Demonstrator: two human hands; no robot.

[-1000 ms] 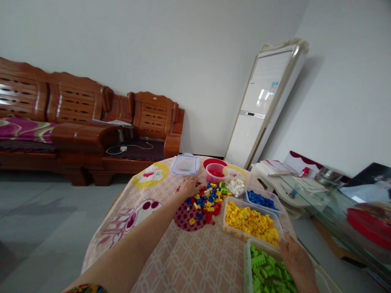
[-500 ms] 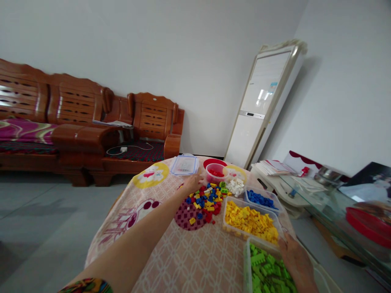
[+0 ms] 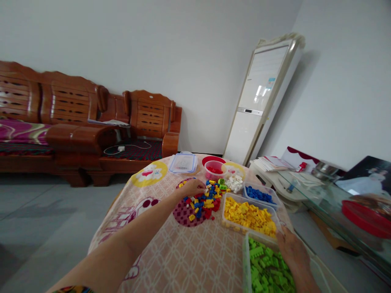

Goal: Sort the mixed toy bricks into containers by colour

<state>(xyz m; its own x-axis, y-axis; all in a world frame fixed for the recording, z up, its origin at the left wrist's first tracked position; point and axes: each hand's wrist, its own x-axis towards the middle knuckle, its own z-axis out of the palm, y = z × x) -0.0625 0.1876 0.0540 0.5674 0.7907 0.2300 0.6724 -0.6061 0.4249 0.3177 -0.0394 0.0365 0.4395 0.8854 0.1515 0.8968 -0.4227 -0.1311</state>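
Observation:
My left hand point(image 3: 194, 188) reaches over the mixed pile of toy building bricks point(image 3: 210, 200). Its fingers are drawn together at the pile's left side, and anything small between the fingertips cannot be made out. At the lower right, my right hand point(image 3: 293, 250) is closed at the near right corner of the clear plastic box of yellow bricks point(image 3: 250, 217). Just below that box, a similar box holds green bricks point(image 3: 270, 264), and my right hand overlaps its edge. Blue bricks point(image 3: 259, 195) fill another box behind the yellow one. A white brick heap point(image 3: 234, 184) lies beside the mixed pile.
A round bowl with red bricks point(image 3: 215, 167) stands at the table's far side. Left of it lies a clear container with a blue-rimmed lid point(image 3: 183, 162). A patterned cloth point(image 3: 195, 252) covers the table. A glass-topped table point(image 3: 320, 203) stands at right, wooden seats point(image 3: 149, 118) behind left.
My left hand has moved down from the pile's far left edge to over the pile, fingers drawn in. My right hand stays at the boxes. The whole view has shifted slightly.

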